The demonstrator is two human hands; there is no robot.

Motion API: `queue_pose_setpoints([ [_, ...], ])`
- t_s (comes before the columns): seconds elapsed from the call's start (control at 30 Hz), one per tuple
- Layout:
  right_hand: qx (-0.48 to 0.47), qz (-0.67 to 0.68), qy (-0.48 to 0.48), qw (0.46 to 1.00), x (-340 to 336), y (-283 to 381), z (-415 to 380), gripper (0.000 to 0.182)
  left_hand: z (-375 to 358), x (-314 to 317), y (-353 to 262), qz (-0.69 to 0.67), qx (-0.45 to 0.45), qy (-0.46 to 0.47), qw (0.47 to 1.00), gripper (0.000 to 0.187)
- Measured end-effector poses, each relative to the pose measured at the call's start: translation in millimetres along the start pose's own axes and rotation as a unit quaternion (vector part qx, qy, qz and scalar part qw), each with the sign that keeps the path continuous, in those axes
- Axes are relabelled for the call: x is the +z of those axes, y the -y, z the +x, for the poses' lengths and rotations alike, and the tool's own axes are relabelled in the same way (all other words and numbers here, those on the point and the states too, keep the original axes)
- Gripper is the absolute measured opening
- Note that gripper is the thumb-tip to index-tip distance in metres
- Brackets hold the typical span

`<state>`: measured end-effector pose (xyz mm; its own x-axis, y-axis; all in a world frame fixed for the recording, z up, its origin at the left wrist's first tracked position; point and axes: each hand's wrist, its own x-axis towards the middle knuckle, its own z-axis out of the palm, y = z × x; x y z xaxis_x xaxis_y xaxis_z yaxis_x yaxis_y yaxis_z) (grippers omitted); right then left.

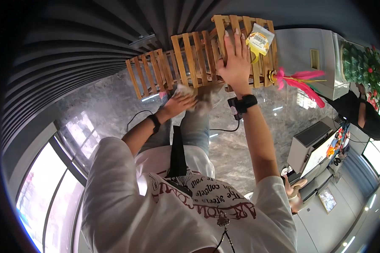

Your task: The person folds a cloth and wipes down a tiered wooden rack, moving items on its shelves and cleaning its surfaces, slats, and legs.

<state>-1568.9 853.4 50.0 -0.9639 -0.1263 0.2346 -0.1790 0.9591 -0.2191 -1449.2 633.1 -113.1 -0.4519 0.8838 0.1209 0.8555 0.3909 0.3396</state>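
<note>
My right hand (237, 63) lies flat on the top tier of a slatted wooden rack (196, 55), palm down, fingers stretched over the slats. Just right of its fingertips is a clear packet with a barcode label (259, 40) and a yellow part. Lower and to the left, my left hand (179, 104) is bent round a crumpled whitish cloth-like item (184, 90) at the edge of the lower tiers. Beside it, a brownish shape is smeared by motion and cannot be made out.
Pink feathers (302, 80) stick out at the rack's right end. Farther right are a pale cabinet (299, 55), a plant with red flowers (363, 65) and a person in dark clothes (359, 111). Another person (294, 192) is at the lower right. A dark ribbed wall runs behind.
</note>
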Motion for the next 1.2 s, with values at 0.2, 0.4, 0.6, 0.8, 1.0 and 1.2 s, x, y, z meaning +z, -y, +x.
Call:
queue_pose_setpoints([
  [0.2, 0.005, 0.002, 0.005, 1.0, -5.2, 2.6, 0.1, 0.071, -10.1, -53.4, 8.5, -0.191, -0.184, 0.065, 0.962, 0.053],
  [0.4, 0.021, 0.009, 0.024, 0.999, -7.4, 4.9, 0.7, 0.069, 102.8, -84.5, 83.9, -0.102, -0.29, -0.32, 0.896, 0.034],
  [0.6, 0.015, 0.02, 0.01, 1.0, -5.7, 3.8, 0.5, 0.068, 144.9, -42.7, 99.3, 0.0, -0.297, -0.27, 0.916, 0.043],
  [0.8, 0.014, -0.003, 0.011, 1.0, -6.8, 3.1, -0.1, 0.07, 128.7, -33.2, 100.1, 0.006, -0.301, -0.208, 0.93, 0.055],
  [1.0, 0.024, 0.005, 0.005, 1.0, -8.5, 2.5, 0.3, 0.069, 116.6, -39.9, 94.6, 0.013, -0.288, -0.102, 0.952, 0.057],
  [1.2, 0.026, 0.01, -0.001, 1.0, -8.4, 2.5, -0.7, 0.068, 58.8, -19.1, 20.7, -0.066, -0.141, 0.023, 0.988, 0.047],
])
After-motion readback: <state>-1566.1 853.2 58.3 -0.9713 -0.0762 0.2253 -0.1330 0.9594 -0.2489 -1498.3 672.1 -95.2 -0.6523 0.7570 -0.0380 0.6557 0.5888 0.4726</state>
